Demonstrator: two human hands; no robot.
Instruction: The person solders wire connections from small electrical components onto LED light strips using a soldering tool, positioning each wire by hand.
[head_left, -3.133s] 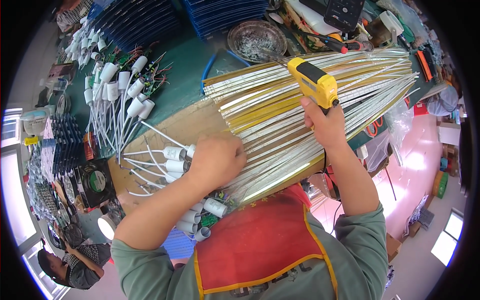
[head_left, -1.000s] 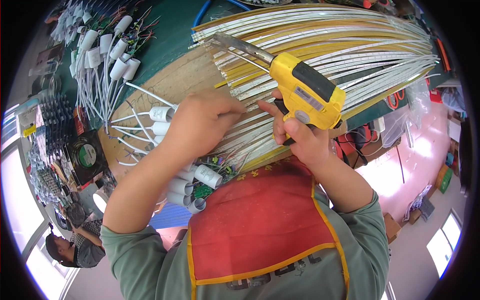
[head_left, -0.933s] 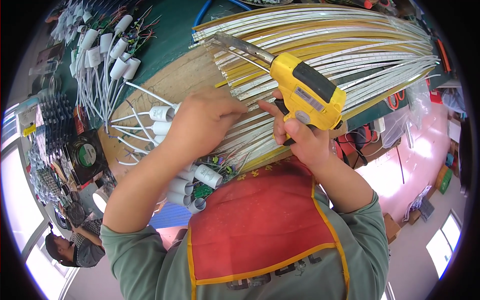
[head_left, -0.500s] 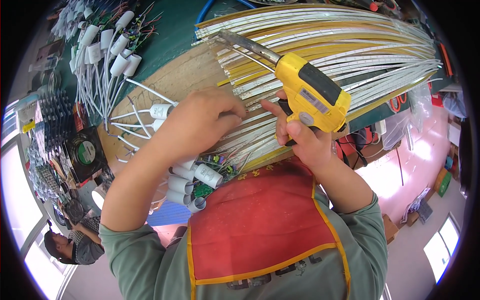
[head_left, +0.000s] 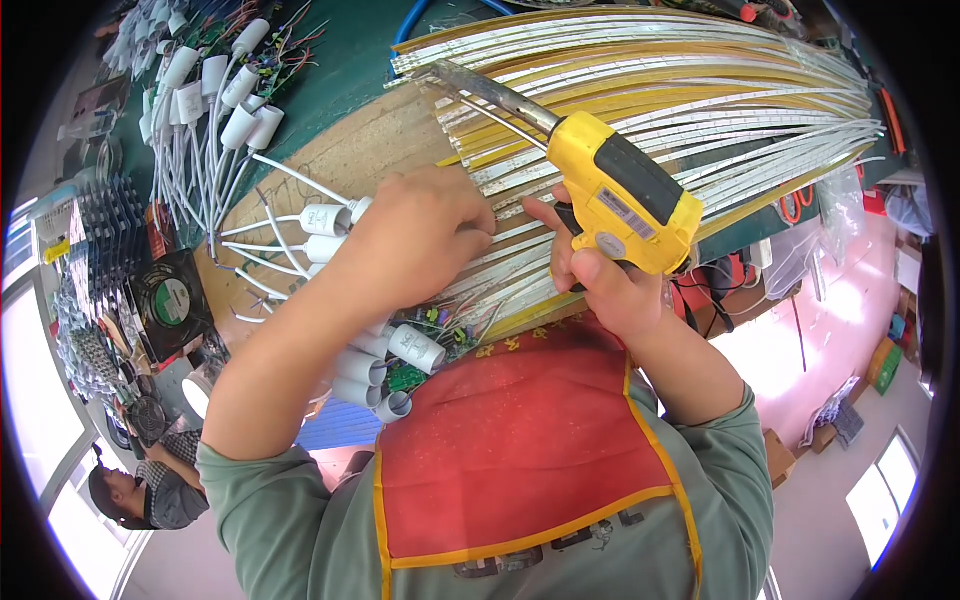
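A yellow and black soldering gun (head_left: 630, 195) is held in my right hand (head_left: 612, 290), its long metal tip and thin feed tube pointing up and left over the strips. The index finger lies off the grip, extended toward my left hand. My left hand (head_left: 420, 235) is closed in a pinch at the near ends of the strips; what sits between its fingertips is hidden. Rows of thin white and yellow LED strips (head_left: 640, 75) fan out to the right. White cylindrical housings (head_left: 325, 220) with white cables lie left of my left hand, and more housings (head_left: 415, 347) with green boards lie below it.
A larger bunch of white housings with cables (head_left: 240, 130) lies on the green tabletop (head_left: 345, 60) at upper left. A black fan (head_left: 170, 300) stands at the left. Another person (head_left: 150, 490) sits at lower left. A blue cable (head_left: 408, 22) runs along the far edge.
The soldering gun has shifted slightly down with my right hand. My left hand has moved slightly, still pinched, and the white housings beside it have shifted a little.
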